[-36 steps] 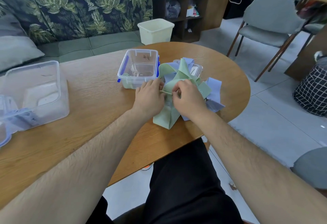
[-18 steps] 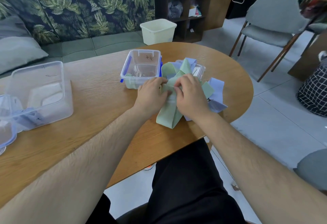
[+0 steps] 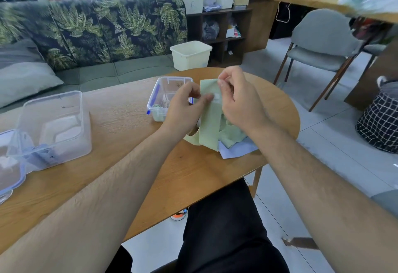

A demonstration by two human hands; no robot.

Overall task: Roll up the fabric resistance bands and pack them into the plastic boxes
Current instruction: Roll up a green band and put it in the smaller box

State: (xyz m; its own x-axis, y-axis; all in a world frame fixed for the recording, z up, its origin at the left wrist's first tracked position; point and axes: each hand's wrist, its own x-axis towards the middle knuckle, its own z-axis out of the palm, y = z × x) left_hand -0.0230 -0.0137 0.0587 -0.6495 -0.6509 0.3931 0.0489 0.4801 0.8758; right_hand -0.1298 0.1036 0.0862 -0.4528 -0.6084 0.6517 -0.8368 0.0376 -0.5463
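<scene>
A pale green fabric band [image 3: 210,126] hangs as a long strip from my two hands above the wooden table [image 3: 120,126]. My left hand [image 3: 185,109] pinches its left edge near the top. My right hand [image 3: 239,100] pinches its upper end with curled fingers. Under the strip lies a heap of more green bands [image 3: 232,134] and a light blue band [image 3: 237,151]. Just behind my left hand stands a small clear plastic box with blue clips [image 3: 163,98]; a rolled band shows inside at its near-left corner.
A large clear plastic box [image 3: 53,126] stands at the table's left, with another lidded box [image 3: 8,165] at the far left edge. A sofa [image 3: 90,35], a cream bin [image 3: 190,56], a grey chair [image 3: 318,42] and a checked basket [image 3: 379,117] surround the table.
Both hands have lifted off the heap, raising one green band so that it hangs as a strip. The head camera has tilted up, showing more of the room.
</scene>
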